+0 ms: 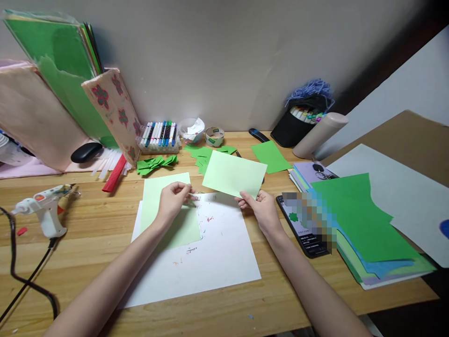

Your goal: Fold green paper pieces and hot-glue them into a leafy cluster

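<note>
My right hand (261, 208) grips a small light green sheet of paper (235, 173) by its lower right corner, thumb on top, raised above the desk. My left hand (174, 199) hovers over a larger light green sheet (168, 234), its fingertips pinched together. Whatever sits between those fingertips, if anything, is too small to make out. Beneath the larger green sheet lies a white sheet (224, 262) with several small coloured marks. Behind the raised paper are dark green paper pieces (199, 161), partly hidden by it.
A glue gun (47, 210) with a black cord lies at left. A marker box (159, 135), tape roll (214, 136) and folded green strips (156, 164) sit toward the wall. At right are a phone (308, 234), a paper stack (365, 220) and a black pen holder (294, 126).
</note>
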A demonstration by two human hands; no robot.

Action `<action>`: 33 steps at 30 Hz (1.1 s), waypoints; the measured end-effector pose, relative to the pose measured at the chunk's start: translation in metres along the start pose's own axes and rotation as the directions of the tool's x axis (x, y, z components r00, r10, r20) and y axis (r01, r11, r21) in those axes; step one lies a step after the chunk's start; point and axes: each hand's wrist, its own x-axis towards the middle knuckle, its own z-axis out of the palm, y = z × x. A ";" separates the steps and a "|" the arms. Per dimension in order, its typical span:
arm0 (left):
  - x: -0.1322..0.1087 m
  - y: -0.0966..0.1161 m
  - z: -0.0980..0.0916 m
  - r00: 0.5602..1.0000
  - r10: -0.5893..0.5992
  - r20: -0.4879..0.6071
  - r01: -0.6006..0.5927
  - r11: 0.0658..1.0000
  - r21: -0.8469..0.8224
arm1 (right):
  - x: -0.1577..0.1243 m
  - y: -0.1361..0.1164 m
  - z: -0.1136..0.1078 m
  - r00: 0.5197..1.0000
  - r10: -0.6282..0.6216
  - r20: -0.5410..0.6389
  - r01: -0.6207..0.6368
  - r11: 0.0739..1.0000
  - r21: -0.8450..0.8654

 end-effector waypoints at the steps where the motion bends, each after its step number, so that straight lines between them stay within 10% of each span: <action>1: -0.004 0.001 0.005 0.996 -0.010 0.085 0.013 0.999 -0.043 | -0.002 0.002 0.003 1.000 0.013 0.015 -0.013 1.000 0.025; 6: -0.025 0.009 0.022 0.978 0.002 0.209 0.001 1.000 -0.013 | -0.014 0.004 0.017 0.954 0.116 0.275 -0.138 0.989 0.062; 14: -0.009 0.008 -0.010 0.907 -0.048 0.419 -0.050 0.974 0.220 | -0.001 -0.015 -0.018 0.910 0.100 0.402 -0.086 0.995 -0.053; 22: -0.033 0.012 0.016 0.994 0.060 0.093 -0.074 0.984 0.162 | -0.011 -0.015 -0.006 0.910 0.024 0.415 -0.036 0.999 0.020; 27: -0.060 0.038 0.024 0.931 -0.004 0.366 -0.005 1.000 0.023 | -0.024 -0.015 0.008 0.825 -0.136 0.549 0.070 0.988 0.140; 33: -0.040 0.030 0.014 0.994 -0.068 0.086 0.071 0.997 -0.026 | -0.026 -0.022 -0.002 0.870 -0.055 0.489 0.003 0.994 0.107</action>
